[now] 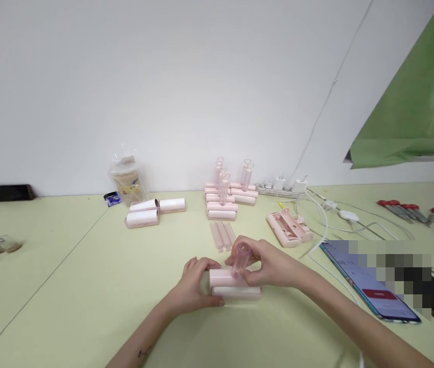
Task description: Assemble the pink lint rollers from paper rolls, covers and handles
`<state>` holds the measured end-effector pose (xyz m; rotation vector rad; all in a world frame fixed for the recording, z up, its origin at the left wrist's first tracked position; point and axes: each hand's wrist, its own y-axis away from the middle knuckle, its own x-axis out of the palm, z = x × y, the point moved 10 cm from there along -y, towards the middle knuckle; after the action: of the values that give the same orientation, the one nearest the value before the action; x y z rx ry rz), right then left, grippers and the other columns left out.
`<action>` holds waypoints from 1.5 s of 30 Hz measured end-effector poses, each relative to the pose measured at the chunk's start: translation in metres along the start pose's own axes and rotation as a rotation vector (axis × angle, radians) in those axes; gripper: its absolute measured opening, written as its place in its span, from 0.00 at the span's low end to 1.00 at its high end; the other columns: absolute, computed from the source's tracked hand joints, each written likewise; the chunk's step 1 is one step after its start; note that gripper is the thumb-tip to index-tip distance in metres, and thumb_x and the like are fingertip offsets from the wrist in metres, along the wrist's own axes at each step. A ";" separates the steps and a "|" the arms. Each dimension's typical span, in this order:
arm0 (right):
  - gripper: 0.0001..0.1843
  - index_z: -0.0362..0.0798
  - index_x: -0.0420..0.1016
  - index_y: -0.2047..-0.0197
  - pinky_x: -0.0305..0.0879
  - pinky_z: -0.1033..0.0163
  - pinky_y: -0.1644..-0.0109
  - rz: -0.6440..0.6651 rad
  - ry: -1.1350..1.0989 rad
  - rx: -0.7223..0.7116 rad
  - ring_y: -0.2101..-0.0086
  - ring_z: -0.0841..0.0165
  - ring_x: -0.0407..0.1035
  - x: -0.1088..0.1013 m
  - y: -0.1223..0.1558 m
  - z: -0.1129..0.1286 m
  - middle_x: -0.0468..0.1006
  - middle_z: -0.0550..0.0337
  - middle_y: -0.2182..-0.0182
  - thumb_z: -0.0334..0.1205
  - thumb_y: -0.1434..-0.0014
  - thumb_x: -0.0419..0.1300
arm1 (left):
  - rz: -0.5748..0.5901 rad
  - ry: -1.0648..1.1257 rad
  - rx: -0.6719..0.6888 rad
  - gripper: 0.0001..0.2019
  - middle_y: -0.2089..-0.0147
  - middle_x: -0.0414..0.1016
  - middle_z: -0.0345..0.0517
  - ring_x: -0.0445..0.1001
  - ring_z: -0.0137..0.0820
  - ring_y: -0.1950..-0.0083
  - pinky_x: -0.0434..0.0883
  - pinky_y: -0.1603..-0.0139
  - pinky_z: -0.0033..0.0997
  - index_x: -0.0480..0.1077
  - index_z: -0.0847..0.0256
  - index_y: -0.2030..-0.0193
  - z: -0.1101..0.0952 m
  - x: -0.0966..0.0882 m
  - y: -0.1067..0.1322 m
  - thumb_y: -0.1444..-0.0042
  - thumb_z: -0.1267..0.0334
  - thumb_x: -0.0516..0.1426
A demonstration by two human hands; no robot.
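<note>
A pink roller piece with a white roll along its front, apparently a lint roller [222,277], lies on the table in front of me. My left hand [196,286] grips its left end, fingers behind and thumb at the front. My right hand [263,263] is closed around a clear pink tube-shaped handle [241,259], which stands tilted on top of the roller; whether the two are joined I cannot tell. Just beyond my hands lie several flat clear pink handles [223,236]. Farther back, similar lint rollers [222,207] stand in a group with upright handles.
White paper rolls [142,218] and a plastic bag [128,181] are at back left. Pink plastic shells [289,227] lie right of centre. White cables [326,220] run from a power strip [282,190] past a phone [366,286]. Red-handled tools [404,209] lie far right.
</note>
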<state>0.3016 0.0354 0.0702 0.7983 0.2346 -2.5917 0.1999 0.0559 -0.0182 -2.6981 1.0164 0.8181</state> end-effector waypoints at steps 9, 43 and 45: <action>0.24 0.50 0.60 0.46 0.64 0.61 0.49 -0.231 0.008 -0.033 0.52 0.66 0.65 -0.064 0.018 -0.030 0.67 0.54 0.49 0.45 0.46 0.56 | 0.033 -0.002 -0.016 0.26 0.51 0.60 0.44 0.57 0.40 0.46 0.57 0.46 0.36 0.60 0.54 0.53 -0.003 -0.003 0.002 0.62 0.65 0.61; 0.15 0.48 0.59 0.59 0.65 0.64 0.65 -0.531 0.410 0.178 0.66 0.69 0.68 -0.148 0.025 -0.045 0.74 0.58 0.65 0.51 0.40 0.47 | 0.130 0.094 -0.036 0.52 0.40 0.46 0.54 0.53 0.45 0.41 0.57 0.46 0.41 0.38 0.54 0.42 0.001 -0.008 0.005 0.71 0.59 0.67; 0.18 0.47 0.60 0.57 0.66 0.65 0.68 -0.503 0.139 0.054 0.69 0.69 0.70 -0.119 0.020 -0.014 0.75 0.58 0.68 0.52 0.43 0.51 | 0.016 0.204 0.138 0.51 0.38 0.44 0.57 0.47 0.46 0.38 0.49 0.41 0.44 0.37 0.56 0.42 -0.025 -0.026 -0.002 0.67 0.50 0.65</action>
<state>0.4062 0.0614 0.1256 1.0517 0.4599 -3.0180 0.1958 0.0640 0.0166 -2.6982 1.0927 0.4631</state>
